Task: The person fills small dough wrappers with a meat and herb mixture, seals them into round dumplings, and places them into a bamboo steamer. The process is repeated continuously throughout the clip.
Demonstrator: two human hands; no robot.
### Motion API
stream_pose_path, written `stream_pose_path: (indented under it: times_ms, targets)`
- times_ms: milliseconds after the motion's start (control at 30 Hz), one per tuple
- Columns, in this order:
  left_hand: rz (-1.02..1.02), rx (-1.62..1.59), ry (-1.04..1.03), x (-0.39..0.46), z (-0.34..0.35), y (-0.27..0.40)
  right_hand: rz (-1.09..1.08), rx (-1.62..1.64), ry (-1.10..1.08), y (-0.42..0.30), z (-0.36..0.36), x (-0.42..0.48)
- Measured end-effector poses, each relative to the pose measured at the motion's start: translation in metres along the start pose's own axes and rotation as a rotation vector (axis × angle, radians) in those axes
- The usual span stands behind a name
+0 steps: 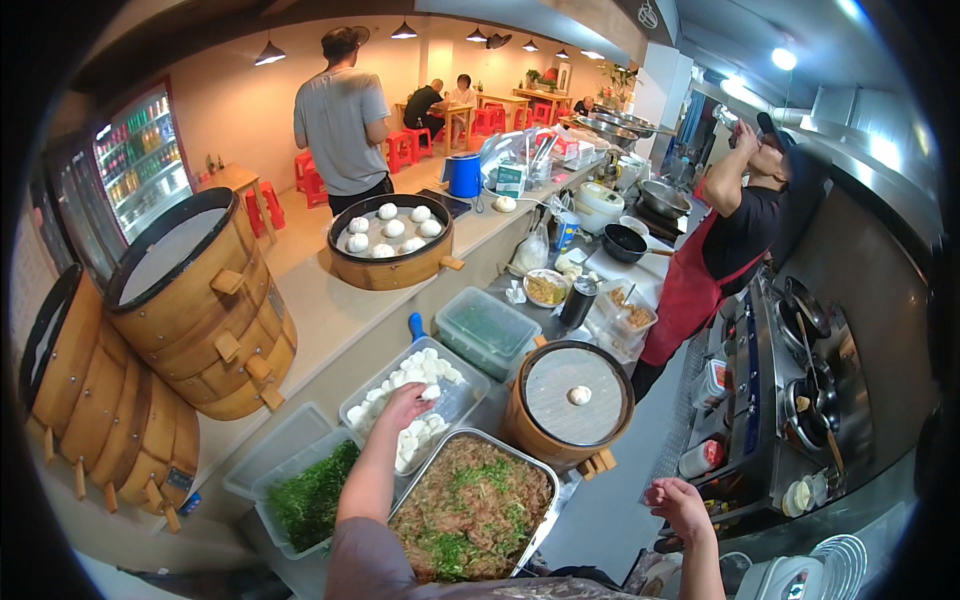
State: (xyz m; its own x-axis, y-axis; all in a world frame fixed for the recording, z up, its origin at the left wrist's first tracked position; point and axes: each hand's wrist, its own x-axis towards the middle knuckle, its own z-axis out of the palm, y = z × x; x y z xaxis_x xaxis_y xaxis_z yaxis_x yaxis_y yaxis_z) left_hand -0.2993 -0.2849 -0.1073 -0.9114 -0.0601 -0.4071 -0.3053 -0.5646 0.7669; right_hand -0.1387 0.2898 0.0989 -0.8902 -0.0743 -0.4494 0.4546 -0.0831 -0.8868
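Observation:
My left hand [407, 405] reaches over a clear plastic tub [469, 409] of dough pieces, with a white dough piece [431, 392] at its fingertips. More dough pieces [420, 439] lie in two groups in that tub. My right hand [679, 504] is held up over the floor at the right, its fingers loosely bent and nothing seen in them. Just before me is a metal tray of minced meat filling [472, 510] with chopped greens on top. A bamboo steamer [517, 420] beyond it bears one filled bun [580, 395] on its lined top.
Chopped greens [311, 491] fill a plastic tub at left. Stacked bamboo steamers [202, 315] and a steamer of several buns [352, 266] stand on the counter [307, 330]. A lidded tub [487, 330] lies ahead. A co-worker in a red apron [686, 289] stands by the stove [757, 397], drinking.

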Motion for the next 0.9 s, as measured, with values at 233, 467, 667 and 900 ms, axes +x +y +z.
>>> stream_pose_path:
  times_ms: [233, 467, 667, 900]
  targets:
    - [0.245, -0.089, -0.279, -0.146, 0.160, -0.003, -0.012, -0.186, -0.299, 0.006, 0.065, 0.032]
    - [0.486, 0.229, 0.234, -0.267, 0.262, -0.133, -0.036, 0.217, -0.624, 0.064, 0.138, 0.044]
    - [0.684, 0.360, 0.572, -0.294, 0.256, -0.186, 0.159, 0.220, -0.689, 0.107, 0.144, 0.035]
    - [0.522, 0.106, 0.612, -0.314, 0.283, -0.156, 0.216, 0.207, -0.917, 0.097, 0.127, -0.006]
